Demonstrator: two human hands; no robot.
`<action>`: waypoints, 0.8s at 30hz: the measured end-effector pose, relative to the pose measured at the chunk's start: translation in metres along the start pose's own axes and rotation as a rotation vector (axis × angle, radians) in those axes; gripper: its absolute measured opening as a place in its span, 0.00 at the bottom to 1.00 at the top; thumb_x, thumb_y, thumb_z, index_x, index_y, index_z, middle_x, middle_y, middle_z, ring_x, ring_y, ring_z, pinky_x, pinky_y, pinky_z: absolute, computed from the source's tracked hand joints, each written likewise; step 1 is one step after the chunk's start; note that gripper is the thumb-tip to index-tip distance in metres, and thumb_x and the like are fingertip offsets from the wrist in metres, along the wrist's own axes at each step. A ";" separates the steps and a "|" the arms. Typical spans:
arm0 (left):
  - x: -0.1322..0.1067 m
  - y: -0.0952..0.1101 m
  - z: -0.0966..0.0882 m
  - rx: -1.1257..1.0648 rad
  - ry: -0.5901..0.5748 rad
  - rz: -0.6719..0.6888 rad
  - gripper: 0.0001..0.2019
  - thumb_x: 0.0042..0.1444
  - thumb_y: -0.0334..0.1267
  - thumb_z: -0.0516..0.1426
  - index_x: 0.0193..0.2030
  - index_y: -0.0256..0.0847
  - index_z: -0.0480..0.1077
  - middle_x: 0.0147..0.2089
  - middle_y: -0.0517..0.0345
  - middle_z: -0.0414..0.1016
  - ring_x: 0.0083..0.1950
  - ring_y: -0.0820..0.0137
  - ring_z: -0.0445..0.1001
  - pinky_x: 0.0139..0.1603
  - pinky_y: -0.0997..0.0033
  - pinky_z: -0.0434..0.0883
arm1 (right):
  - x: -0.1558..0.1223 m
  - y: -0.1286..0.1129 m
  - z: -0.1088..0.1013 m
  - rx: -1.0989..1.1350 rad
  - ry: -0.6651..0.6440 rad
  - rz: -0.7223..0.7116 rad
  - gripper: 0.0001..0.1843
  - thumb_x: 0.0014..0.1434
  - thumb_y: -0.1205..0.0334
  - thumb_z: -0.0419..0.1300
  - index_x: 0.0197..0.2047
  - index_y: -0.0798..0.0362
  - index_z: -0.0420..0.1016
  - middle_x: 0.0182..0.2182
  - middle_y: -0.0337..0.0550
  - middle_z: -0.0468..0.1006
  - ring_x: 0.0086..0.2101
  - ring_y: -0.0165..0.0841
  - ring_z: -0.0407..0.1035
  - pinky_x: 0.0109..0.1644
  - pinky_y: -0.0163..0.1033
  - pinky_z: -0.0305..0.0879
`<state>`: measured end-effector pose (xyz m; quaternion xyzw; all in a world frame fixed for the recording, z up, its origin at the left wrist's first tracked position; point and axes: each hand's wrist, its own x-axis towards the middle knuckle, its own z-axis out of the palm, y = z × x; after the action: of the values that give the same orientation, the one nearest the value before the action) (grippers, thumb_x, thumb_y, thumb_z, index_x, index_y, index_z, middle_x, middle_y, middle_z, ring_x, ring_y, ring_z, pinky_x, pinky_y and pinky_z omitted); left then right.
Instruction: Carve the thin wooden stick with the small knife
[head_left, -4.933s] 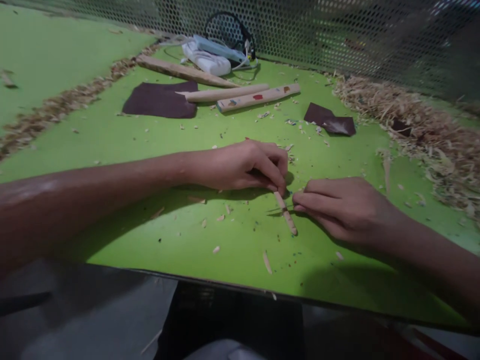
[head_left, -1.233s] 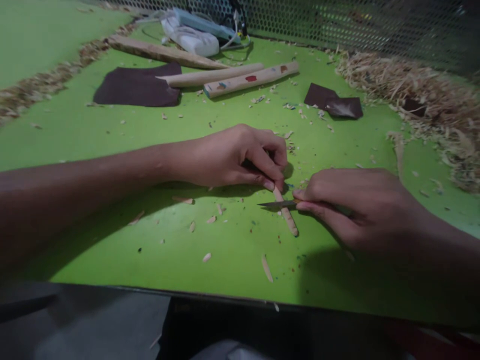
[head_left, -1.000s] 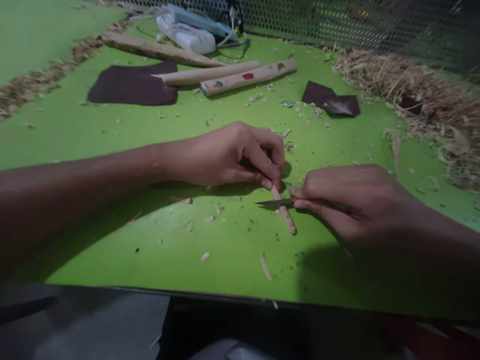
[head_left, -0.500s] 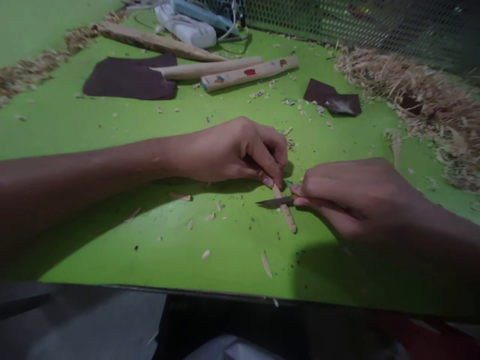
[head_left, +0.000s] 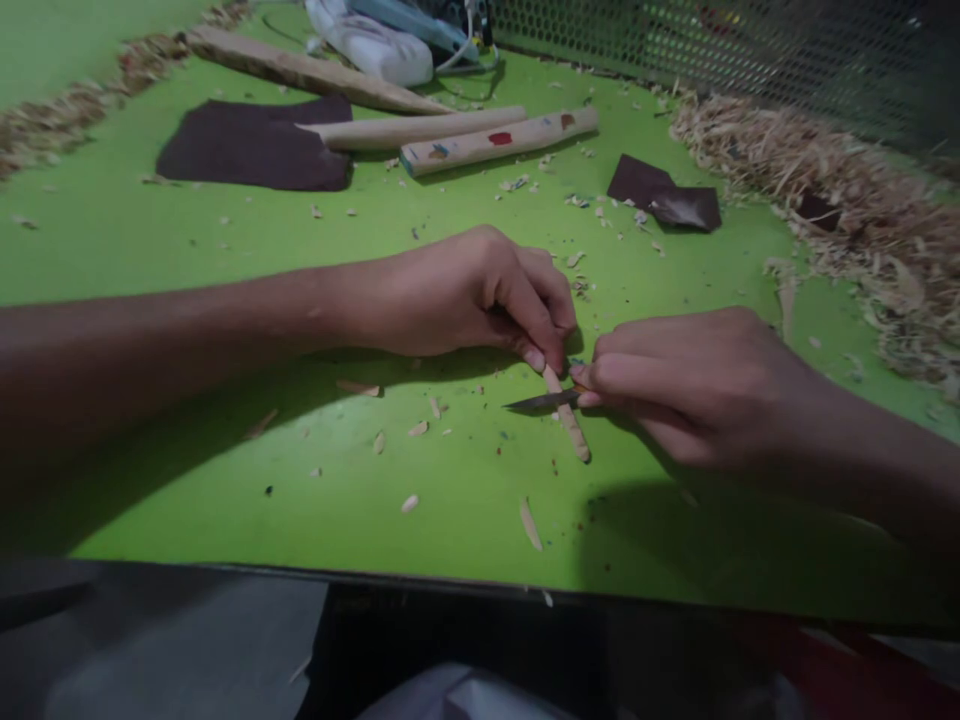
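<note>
My left hand (head_left: 510, 300) pinches the upper end of a thin wooden stick (head_left: 574, 435) between thumb and fingers, and its lower end points toward the table's front edge. From the right, my right hand (head_left: 690, 385) grips a small knife (head_left: 541, 402) by its handle, most of which the fingers hide. The blade lies across the stick just below my left fingertips, its tip pointing left. Pale wood chips, such as a longer shaving (head_left: 530, 523), are scattered around both hands on the green table (head_left: 457, 520).
Behind my hands lie a paint-spotted wooden piece (head_left: 499, 142), a plain rod (head_left: 420, 132), a longer stick (head_left: 300, 72) and dark sandpaper (head_left: 247, 145). Smaller sandpaper pieces (head_left: 686, 207) and a shavings heap (head_left: 847, 200) are at right. A white power strip (head_left: 375, 50) sits near the perforated panel (head_left: 637, 40).
The view has shifted slightly. My right hand and the knife have moved a little to the left, with the blade still across the stick. My left hand keeps its pinch.
</note>
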<state>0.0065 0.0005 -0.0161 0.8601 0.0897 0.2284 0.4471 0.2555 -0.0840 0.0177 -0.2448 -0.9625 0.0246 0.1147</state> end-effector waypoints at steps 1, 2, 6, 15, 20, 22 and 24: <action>0.000 -0.001 0.000 0.001 0.006 0.004 0.06 0.64 0.43 0.68 0.40 0.49 0.89 0.45 0.50 0.87 0.48 0.61 0.82 0.51 0.65 0.80 | 0.000 -0.001 0.000 -0.014 -0.015 0.005 0.17 0.74 0.67 0.54 0.31 0.48 0.69 0.24 0.35 0.65 0.24 0.31 0.55 0.31 0.40 0.47; 0.000 -0.002 0.000 0.000 0.014 0.008 0.06 0.64 0.42 0.68 0.40 0.49 0.89 0.44 0.51 0.87 0.48 0.61 0.82 0.51 0.65 0.80 | 0.000 -0.001 0.000 -0.027 -0.025 0.003 0.16 0.74 0.68 0.53 0.32 0.48 0.71 0.24 0.35 0.66 0.24 0.32 0.56 0.31 0.40 0.47; -0.001 0.000 0.000 0.020 0.025 0.006 0.05 0.64 0.41 0.68 0.40 0.49 0.89 0.45 0.52 0.87 0.48 0.62 0.82 0.51 0.66 0.79 | 0.001 -0.004 0.000 -0.084 -0.047 -0.006 0.14 0.73 0.69 0.53 0.39 0.48 0.77 0.25 0.36 0.70 0.25 0.32 0.59 0.32 0.41 0.48; -0.003 0.007 -0.004 0.082 -0.030 -0.030 0.07 0.66 0.39 0.66 0.45 0.49 0.89 0.49 0.52 0.87 0.49 0.65 0.83 0.55 0.67 0.79 | -0.006 -0.008 0.009 -0.140 0.061 0.033 0.19 0.78 0.63 0.54 0.32 0.50 0.74 0.28 0.38 0.75 0.28 0.31 0.63 0.31 0.41 0.47; -0.002 0.010 -0.004 0.120 -0.047 -0.018 0.09 0.66 0.32 0.65 0.46 0.45 0.88 0.49 0.52 0.87 0.49 0.66 0.82 0.52 0.70 0.78 | -0.010 -0.006 0.010 -0.071 0.086 0.063 0.18 0.79 0.61 0.54 0.35 0.51 0.78 0.33 0.42 0.83 0.32 0.32 0.74 0.33 0.38 0.56; -0.001 0.013 -0.004 0.144 -0.059 -0.008 0.10 0.66 0.26 0.64 0.47 0.40 0.88 0.49 0.51 0.86 0.48 0.68 0.82 0.51 0.72 0.77 | -0.011 -0.003 0.003 -0.058 0.072 0.087 0.19 0.79 0.60 0.53 0.36 0.50 0.78 0.32 0.41 0.83 0.30 0.31 0.75 0.31 0.37 0.57; 0.000 0.015 -0.005 0.167 -0.085 0.003 0.11 0.66 0.23 0.63 0.48 0.35 0.86 0.49 0.49 0.86 0.49 0.70 0.81 0.51 0.73 0.76 | -0.011 0.000 -0.008 -0.043 0.043 0.108 0.18 0.79 0.58 0.54 0.39 0.50 0.79 0.31 0.41 0.83 0.25 0.28 0.72 0.28 0.36 0.57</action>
<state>0.0034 -0.0051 -0.0012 0.9034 0.0881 0.1839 0.3772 0.2667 -0.0893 0.0237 -0.2992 -0.9455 0.0048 0.1284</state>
